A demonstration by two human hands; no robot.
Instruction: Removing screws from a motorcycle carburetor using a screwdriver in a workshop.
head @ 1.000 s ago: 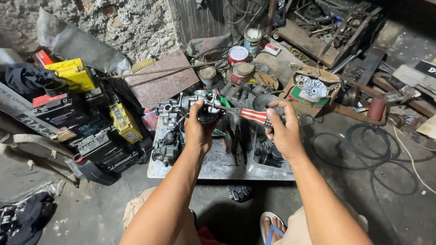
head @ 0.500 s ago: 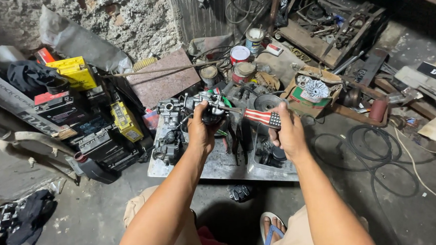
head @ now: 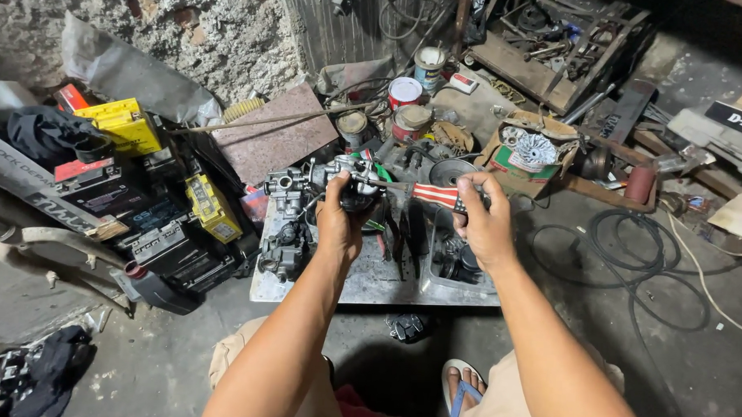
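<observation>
I see my left hand (head: 340, 222) closed around a carburetor (head: 349, 181), held just above the metal tray (head: 368, 284), and my right hand (head: 481, 225) gripping the red-and-white striped handle of a screwdriver (head: 437, 196) whose shaft points left and touches the carburetor between both hands. On the tray, left of the carburetor, lies a second carburetor (head: 284, 230), and below my right hand a clear tub (head: 447, 277) holds dark parts I cannot identify. Behind the tray stand three cans (head: 405, 93), and right of them an open box (head: 531, 152) holds a white round part.
</observation>
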